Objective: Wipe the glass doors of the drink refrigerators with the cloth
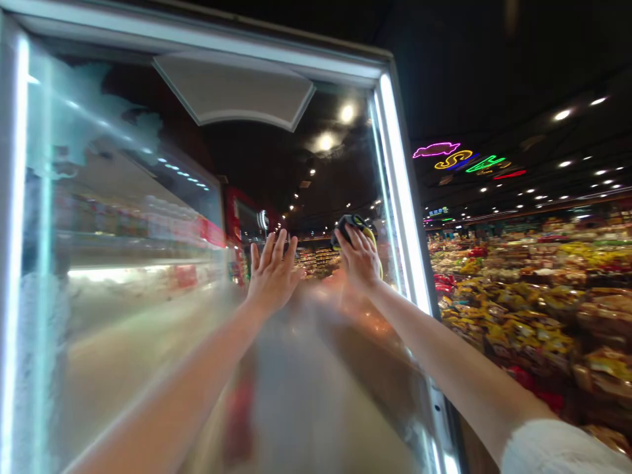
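Observation:
A tall glass panel [306,178] in a pale frame fills the left and middle of my view. My left hand [272,276] is raised before it, palm toward the glass, fingers spread and holding nothing. To its right, my right hand [359,257] is also up, with its fingers stretched out against the glass or just short of it; I cannot tell which. Behind its fingertips shows a black object with a yellow strip [349,225], perhaps a reflection. Blur hides the lower part of the glass.
Bright light strips [402,191] run down both sides of the frame. Blurred shelves with packed goods [138,224] show in the glass at left. Heaps of colourful bagged goods [528,309] spread out to the right. Neon signs [454,159] glow under the dark ceiling.

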{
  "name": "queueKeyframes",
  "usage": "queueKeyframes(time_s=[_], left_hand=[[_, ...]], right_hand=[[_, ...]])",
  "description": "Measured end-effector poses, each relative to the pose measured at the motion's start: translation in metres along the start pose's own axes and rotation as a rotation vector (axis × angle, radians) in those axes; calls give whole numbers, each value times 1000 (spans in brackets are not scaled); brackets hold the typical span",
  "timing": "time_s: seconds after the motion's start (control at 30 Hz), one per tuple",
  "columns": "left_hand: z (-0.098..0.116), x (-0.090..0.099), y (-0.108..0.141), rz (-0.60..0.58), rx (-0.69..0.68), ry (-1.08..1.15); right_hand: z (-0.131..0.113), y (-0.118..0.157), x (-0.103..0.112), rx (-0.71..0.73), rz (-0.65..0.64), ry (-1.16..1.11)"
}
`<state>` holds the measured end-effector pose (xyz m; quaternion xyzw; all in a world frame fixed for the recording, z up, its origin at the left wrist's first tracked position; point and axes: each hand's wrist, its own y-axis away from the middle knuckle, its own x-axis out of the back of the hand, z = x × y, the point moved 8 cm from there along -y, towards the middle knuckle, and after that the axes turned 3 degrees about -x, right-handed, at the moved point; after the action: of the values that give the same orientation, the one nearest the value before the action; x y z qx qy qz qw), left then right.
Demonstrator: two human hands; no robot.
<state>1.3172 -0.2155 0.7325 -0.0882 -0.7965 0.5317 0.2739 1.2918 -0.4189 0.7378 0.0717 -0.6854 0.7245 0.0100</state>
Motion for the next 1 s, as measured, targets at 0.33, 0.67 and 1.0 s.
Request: queueKeyframes(time_s=[0.33, 0.67, 1.0], left_hand=[[29, -5, -5, 95, -20, -3], [60, -22, -28, 70, -76, -38], [73, -34, -26, 30, -88, -30]], right_hand=[[69, -26, 15, -205, 74, 10], [58, -85, 21, -72, -8, -42], [97, -42, 20, -177, 53, -21]])
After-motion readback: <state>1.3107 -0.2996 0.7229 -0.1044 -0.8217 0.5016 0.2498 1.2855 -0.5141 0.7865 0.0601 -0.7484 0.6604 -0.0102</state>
